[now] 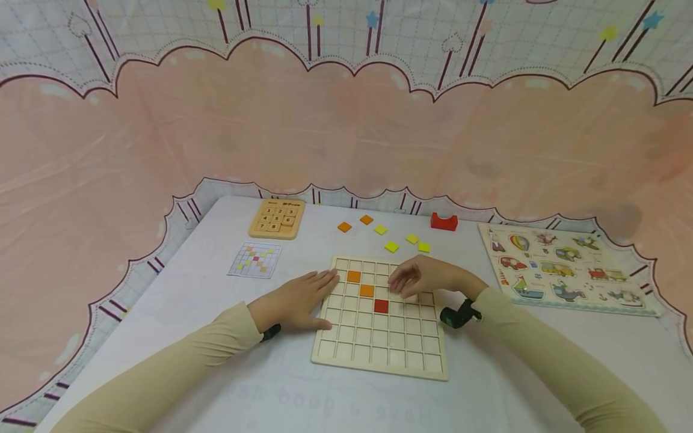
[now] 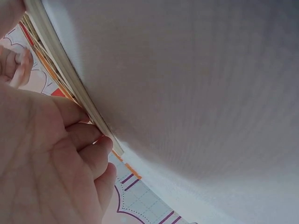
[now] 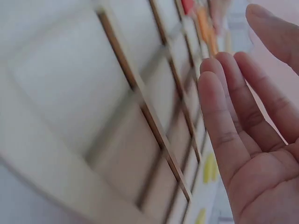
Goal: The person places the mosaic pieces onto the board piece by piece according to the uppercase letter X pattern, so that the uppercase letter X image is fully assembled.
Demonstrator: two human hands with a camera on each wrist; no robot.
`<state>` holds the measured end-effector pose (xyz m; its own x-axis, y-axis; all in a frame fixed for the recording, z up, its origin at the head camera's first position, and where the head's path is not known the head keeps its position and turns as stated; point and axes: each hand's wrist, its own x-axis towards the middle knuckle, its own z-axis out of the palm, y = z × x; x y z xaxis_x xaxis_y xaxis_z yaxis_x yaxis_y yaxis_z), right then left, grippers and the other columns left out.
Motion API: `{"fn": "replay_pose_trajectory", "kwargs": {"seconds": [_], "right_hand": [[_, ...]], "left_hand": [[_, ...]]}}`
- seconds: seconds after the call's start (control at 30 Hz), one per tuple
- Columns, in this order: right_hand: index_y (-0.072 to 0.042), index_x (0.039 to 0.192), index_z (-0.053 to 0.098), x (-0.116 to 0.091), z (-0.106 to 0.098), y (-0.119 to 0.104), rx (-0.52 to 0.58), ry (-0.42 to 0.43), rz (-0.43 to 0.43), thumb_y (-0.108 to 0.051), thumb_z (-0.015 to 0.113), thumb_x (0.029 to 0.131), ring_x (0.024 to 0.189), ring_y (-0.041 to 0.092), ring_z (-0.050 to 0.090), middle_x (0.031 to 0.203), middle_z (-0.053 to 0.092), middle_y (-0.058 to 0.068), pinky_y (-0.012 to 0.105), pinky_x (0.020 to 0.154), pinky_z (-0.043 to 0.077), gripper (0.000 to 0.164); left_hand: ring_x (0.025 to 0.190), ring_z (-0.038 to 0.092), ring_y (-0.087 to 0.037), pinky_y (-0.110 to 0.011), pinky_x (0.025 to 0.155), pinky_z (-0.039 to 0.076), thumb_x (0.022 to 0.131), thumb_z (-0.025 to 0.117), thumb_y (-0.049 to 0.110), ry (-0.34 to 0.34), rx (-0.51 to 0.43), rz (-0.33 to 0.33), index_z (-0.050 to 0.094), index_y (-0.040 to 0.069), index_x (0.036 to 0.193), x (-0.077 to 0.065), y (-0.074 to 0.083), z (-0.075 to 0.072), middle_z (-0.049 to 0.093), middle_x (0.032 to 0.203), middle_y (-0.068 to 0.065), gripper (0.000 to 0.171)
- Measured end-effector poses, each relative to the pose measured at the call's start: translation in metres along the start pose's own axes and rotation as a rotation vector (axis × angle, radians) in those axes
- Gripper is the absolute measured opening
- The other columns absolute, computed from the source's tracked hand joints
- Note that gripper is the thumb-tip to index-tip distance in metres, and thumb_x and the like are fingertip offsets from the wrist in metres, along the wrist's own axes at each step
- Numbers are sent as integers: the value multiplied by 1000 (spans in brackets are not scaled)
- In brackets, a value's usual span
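Under right hand [image 1: 421, 275], fingers empty, thumb apart, board [image 1: 380, 338] lying; left hand [image 1: 296, 299], fingers together, bracing edge: steadiness likely helping tiles [image 1: 366, 291] seat.

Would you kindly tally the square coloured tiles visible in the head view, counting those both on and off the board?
Orange tiles: 4 (2 on the board, 2 loose)
Yellow tiles: 4 (all loose)
Red tile: 1 (on the board)
Total: 9
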<state>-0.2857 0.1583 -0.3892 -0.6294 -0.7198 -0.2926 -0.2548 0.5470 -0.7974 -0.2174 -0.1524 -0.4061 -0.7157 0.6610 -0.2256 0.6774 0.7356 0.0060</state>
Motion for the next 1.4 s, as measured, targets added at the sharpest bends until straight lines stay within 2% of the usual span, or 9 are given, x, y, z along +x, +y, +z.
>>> {"fn": "replay_pose_trajectory", "kwargs": {"seconds": [0.33,0.53,0.63,0.7,0.83,0.9,1.13,1.23,1.4], "right_hand": [[2,117,62,-12,-45,17,41,139,-11,-13,69,85,98,13,64,113,66,17,22,89,51,36],[9,121,56,-16,-66,30,88,218,-8,-8,66,86,103,18,63,121,59,27,17,88,50,41],[9,122,56,-14,-73,38,92,276,16,-7,67,86,102,18,64,122,59,27,15,88,49,41],[8,122,56,-13,-76,42,85,312,46,-7,66,86,101,16,63,123,59,26,19,91,50,41],[5,123,57,-8,-78,48,56,366,108,-8,66,86,100,14,62,125,59,23,35,102,46,40],[5,123,57,-5,-79,52,53,384,128,-8,66,86,100,15,61,125,58,24,39,103,46,40],[5,120,60,5,-78,59,39,416,186,-5,70,82,93,14,59,120,62,23,18,83,49,40],[3,116,63,8,-78,62,6,422,224,-6,73,80,89,14,57,113,65,18,17,81,48,39],[2,112,65,12,-78,66,-50,423,238,-7,75,78,86,16,57,104,67,14,19,80,49,37]], "left_hand": [[146,20,-26,-41,119,20,85,49,65,-4,-1,3,17,2,150,0,0,0,16,158,-13,95],[146,19,-26,-41,120,20,86,49,64,-5,-3,5,17,1,150,1,0,-1,16,158,-14,95],[146,19,-26,-41,120,19,86,49,64,-7,-6,4,17,1,150,0,0,-2,15,158,-14,95],[146,19,-27,-41,120,20,86,50,64,-6,-9,4,17,1,149,-1,1,-2,15,158,-14,95],[145,20,-28,-43,119,21,86,52,61,4,-18,15,19,-1,149,-2,2,-3,17,157,-16,94],[145,21,-30,-43,119,22,86,53,60,12,-18,23,20,-2,148,-2,3,-3,18,156,-17,94],[145,22,-29,-43,119,21,86,52,61,8,-17,15,20,-1,148,-2,2,-3,18,157,-17,94],[145,21,-29,-43,119,21,86,53,60,6,-23,12,19,-1,149,-2,3,-3,17,157,-17,94],[145,21,-29,-42,119,21,86,53,61,2,-24,7,19,-1,149,-2,3,-3,17,157,-16,94]]}}
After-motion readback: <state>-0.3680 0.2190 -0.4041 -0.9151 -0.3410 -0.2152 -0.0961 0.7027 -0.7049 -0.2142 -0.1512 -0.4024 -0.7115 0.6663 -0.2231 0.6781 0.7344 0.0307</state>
